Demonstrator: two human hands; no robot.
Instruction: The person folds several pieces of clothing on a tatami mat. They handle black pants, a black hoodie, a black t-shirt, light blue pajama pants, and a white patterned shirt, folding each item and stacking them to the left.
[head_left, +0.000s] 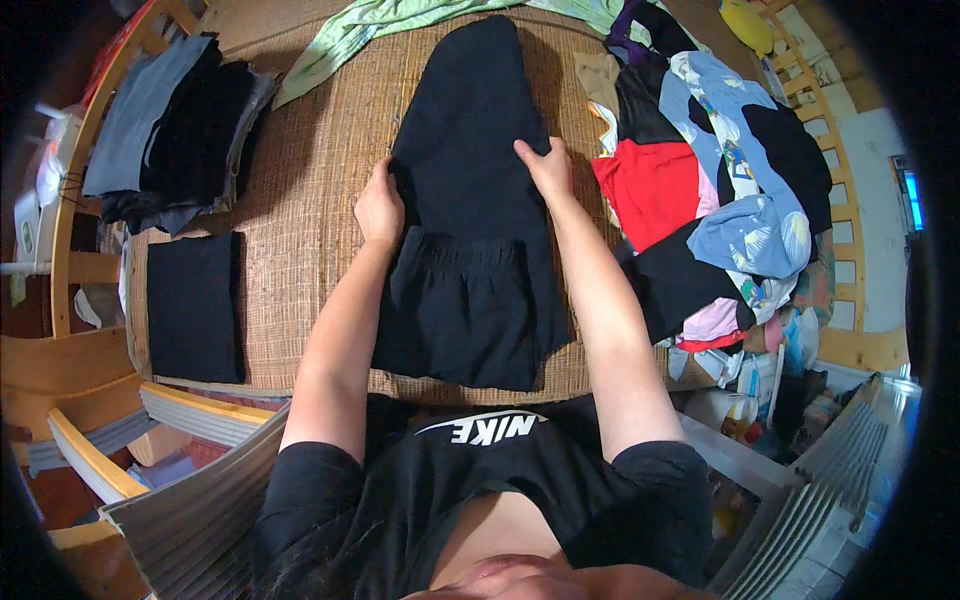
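A pair of black trousers (469, 135) with a gathered elastic waistband lies lengthwise on a woven mat (315, 165) in front of me. The waistband end is nearest my body, and the far end is rounded in a fold. My left hand (379, 204) holds the left edge of the cloth, its fingertips partly hidden by the fabric. At the opposite edge is my right hand (552, 171), its thumb lying on the cloth and apart from the forefinger. Its other fingers are hidden, so its grip is unclear.
A folded black garment (193, 307) lies at the left front, below a stack of folded dark and grey clothes (172, 127). Loose mixed clothes, including a red garment (651, 191), heap up on the right. Pale green cloth (360, 30) crosses the back. Wooden rails (844, 225) flank the mat.
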